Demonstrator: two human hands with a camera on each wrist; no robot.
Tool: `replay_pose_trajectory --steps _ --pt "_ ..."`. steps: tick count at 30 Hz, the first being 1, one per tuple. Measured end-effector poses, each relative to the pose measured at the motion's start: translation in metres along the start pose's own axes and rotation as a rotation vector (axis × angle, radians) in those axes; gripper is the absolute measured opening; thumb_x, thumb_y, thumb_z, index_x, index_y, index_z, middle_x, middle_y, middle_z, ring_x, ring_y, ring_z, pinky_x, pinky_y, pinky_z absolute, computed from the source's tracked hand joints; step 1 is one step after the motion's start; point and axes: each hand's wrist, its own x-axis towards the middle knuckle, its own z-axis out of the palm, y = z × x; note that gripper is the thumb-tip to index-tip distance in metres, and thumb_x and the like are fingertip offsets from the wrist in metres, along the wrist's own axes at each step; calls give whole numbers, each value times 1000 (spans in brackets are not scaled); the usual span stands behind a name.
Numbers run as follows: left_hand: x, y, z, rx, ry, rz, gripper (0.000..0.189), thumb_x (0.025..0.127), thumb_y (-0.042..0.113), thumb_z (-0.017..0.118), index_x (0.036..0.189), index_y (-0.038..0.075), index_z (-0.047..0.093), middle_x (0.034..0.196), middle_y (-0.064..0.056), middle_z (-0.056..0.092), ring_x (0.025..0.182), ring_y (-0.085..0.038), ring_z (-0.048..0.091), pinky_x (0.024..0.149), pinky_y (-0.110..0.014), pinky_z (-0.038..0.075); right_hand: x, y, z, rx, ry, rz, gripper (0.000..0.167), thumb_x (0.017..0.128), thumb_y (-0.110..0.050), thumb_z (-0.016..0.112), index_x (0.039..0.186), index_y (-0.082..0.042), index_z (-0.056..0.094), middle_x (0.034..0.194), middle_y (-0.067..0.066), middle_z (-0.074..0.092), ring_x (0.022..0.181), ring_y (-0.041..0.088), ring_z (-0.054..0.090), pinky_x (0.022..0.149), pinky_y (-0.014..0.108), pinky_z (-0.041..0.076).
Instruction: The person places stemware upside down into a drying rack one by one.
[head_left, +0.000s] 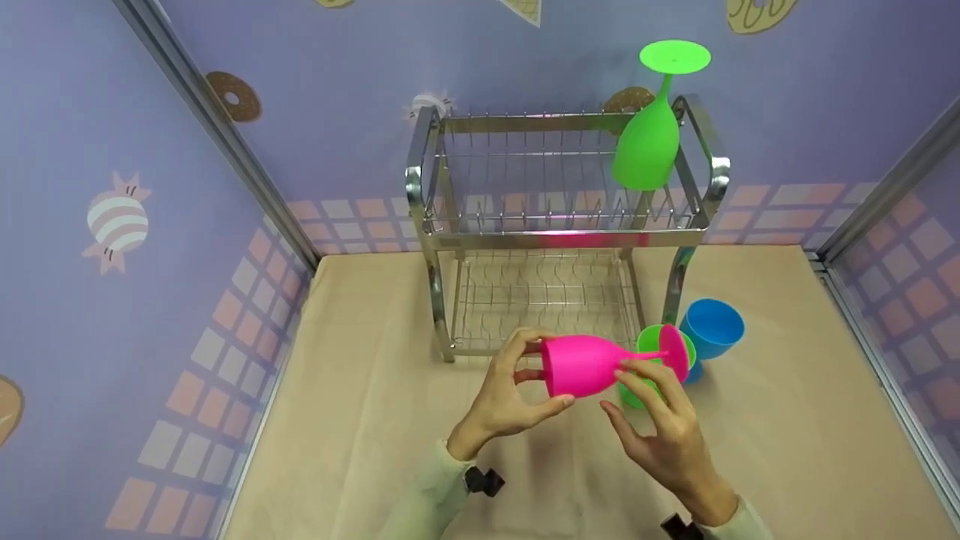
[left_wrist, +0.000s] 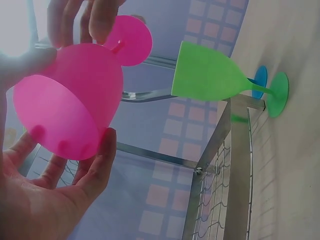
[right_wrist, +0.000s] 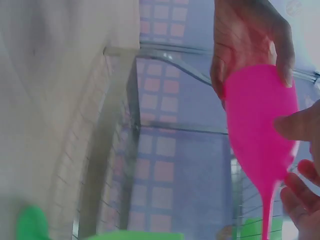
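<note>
A pink plastic goblet (head_left: pixel 581 366) lies sideways in the air, its mouth toward the left and its foot toward the right. My left hand (head_left: pixel 499 397) grips the bowl near the rim, thumb in front and fingers around the far side. At the stem end, my right hand (head_left: pixel 667 435) has its fingertips against the lower bowl, with the thumb held apart below. Behind the pink foot stands an upright green goblet (left_wrist: pixel 210 75), partly hidden in the head view. A blue goblet (head_left: pixel 712 330) stands just beyond it to the right.
A two-tier metal dish rack (head_left: pixel 559 240) stands by the back wall. On its upper tier, at the right, another green goblet (head_left: pixel 649 146) sits upside down. Patterned walls (head_left: pixel 120 225) enclose the cloth-covered table (head_left: pixel 375 420) at the left, back and right.
</note>
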Motion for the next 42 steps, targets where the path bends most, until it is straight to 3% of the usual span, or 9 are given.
replay_pose_trajectory --steps 2,5,9,14,17,20,25,37,42 --pt "-2 0 -1 -1 5 -4 74 81 23 92 144 17 54 140 -8 59 122 -29 66 82 -34 69 -9 -2 7 48 58 39 42 100 -29 78 122 6 74 121 25 71 111 32 68 113 19 51" --pt "-4 0 -1 -11 12 -6 74 82 23 91 145 18 55 141 -8 59 123 -32 65 82 -35 69 -22 -3 17 155 125 132 37 88 -6 86 118 10 72 115 27 70 108 27 69 106 18 54" --pt "-6 0 1 -28 20 -14 74 82 22 91 146 17 55 142 -9 59 123 -31 65 82 -35 69 -34 -6 29 412 169 331 52 73 25 80 122 17 64 117 26 65 111 23 68 98 24 60" --pt "-5 3 3 -45 23 -23 74 82 22 92 145 17 54 141 -10 58 124 -32 64 85 -39 69 -34 -5 37 860 179 654 52 92 24 63 140 13 49 137 16 59 126 23 66 105 31 61" --pt "-3 4 4 -49 30 -18 73 82 22 91 145 15 54 140 -11 58 125 -35 63 86 -39 69 -27 1 39 1102 167 771 55 101 14 56 153 3 41 147 11 54 134 23 62 113 36 56" --pt "1 6 5 -45 33 -8 73 82 21 92 144 15 54 141 -10 58 125 -33 63 87 -38 68 -20 6 40 1273 166 796 58 105 7 53 159 -5 35 150 9 54 137 22 59 119 38 51" --pt "5 9 5 -46 35 9 74 82 20 92 145 15 54 143 -9 57 127 -27 63 89 -39 68 -11 10 41 1413 204 795 54 107 3 53 158 -11 39 149 7 56 137 20 58 122 36 48" --pt "7 8 8 -61 48 6 75 81 19 92 145 14 53 143 -10 56 126 -26 63 90 -40 68 -4 10 42 1478 264 805 43 108 3 56 148 -11 54 143 6 62 132 21 63 120 36 50" --pt "8 9 10 -60 51 19 76 81 18 93 145 13 53 143 -10 56 126 -27 63 89 -40 68 -4 9 42 1492 275 818 43 107 0 59 148 -12 54 143 6 62 133 21 62 119 37 51"
